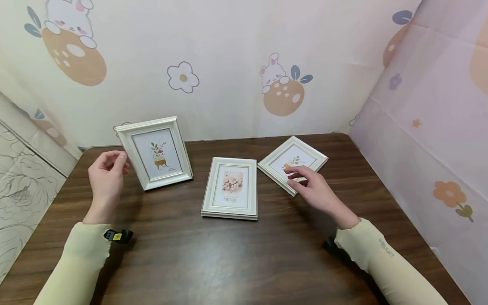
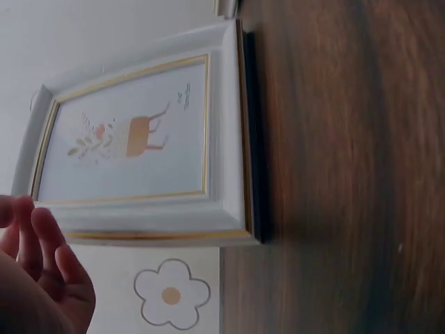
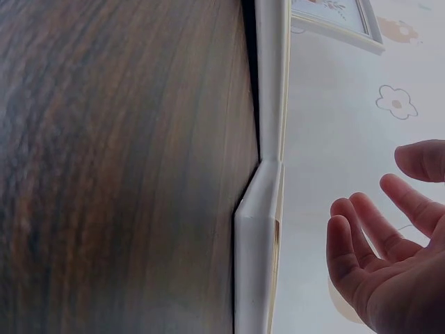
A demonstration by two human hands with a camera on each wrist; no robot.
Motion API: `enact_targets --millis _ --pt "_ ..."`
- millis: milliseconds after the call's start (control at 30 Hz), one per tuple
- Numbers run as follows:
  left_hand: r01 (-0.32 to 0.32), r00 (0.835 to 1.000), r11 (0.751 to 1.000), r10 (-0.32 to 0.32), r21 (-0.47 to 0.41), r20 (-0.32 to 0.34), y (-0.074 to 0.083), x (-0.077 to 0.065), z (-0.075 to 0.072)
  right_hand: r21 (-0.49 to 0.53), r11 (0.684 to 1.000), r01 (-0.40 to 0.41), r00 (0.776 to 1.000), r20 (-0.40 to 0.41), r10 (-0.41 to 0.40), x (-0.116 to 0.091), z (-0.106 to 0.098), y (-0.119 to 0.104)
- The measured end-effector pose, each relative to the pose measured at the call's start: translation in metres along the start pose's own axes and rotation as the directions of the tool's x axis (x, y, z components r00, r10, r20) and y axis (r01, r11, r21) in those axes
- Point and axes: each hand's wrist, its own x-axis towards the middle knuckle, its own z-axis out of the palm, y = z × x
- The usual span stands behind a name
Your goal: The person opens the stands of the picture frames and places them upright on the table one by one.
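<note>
My left hand (image 1: 108,171) is beside the left edge of a white picture frame (image 1: 181,156), its fingers loosely bent and fingertips right at the edge. That frame stands tilted back on the table and shows a potted-plant print; the left wrist view has the same upright picture frame (image 2: 226,139) close up, with the left hand (image 2: 45,271) by its side. Over a second white frame (image 1: 276,180), lying flat and turned at an angle, hovers my right hand (image 1: 314,188) with relaxed fingers. The right hand (image 3: 396,257) holds nothing in the right wrist view.
Between the hands a third picture frame (image 1: 249,190) with a pink flower print lies flat, its lower edge toward me. All rest on a dark wooden table (image 1: 213,258). Behind hangs a pale patterned curtain (image 1: 225,46), continuing along the right side.
</note>
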Motion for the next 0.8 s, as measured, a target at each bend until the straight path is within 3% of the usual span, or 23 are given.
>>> enact_targets --millis 100,200,300,433,633,800 --pt "0.015 0.996 0.999 -0.019 0.046 0.086 0.002 -0.006 0.005 -0.011 1.000 -0.002 1.000 -0.004 0.002 0.000 -0.003 0.002" --pt "-0.029 0.976 0.989 -0.004 0.148 0.219 0.004 -0.012 0.012 -0.024 1.000 -0.011 1.000 -0.001 0.011 0.000 -0.006 0.003" --pt "-0.088 0.934 0.971 0.003 0.223 0.356 0.007 -0.018 0.018 -0.040 0.999 -0.018 1.000 -0.002 0.018 0.000 -0.007 0.002" --pt "-0.135 0.875 0.963 0.006 0.234 0.484 0.008 -0.026 0.032 -0.055 0.998 -0.016 1.000 -0.010 0.016 -0.001 -0.010 0.001" --pt "-0.159 0.784 0.956 -0.031 0.249 0.619 0.005 -0.038 0.056 -0.037 0.999 -0.001 0.999 -0.033 0.000 0.002 -0.015 0.003" --pt "-0.180 0.730 0.943 -0.063 0.281 0.681 0.002 -0.043 0.078 -0.041 0.999 -0.015 1.000 -0.023 0.014 0.004 -0.018 0.000"
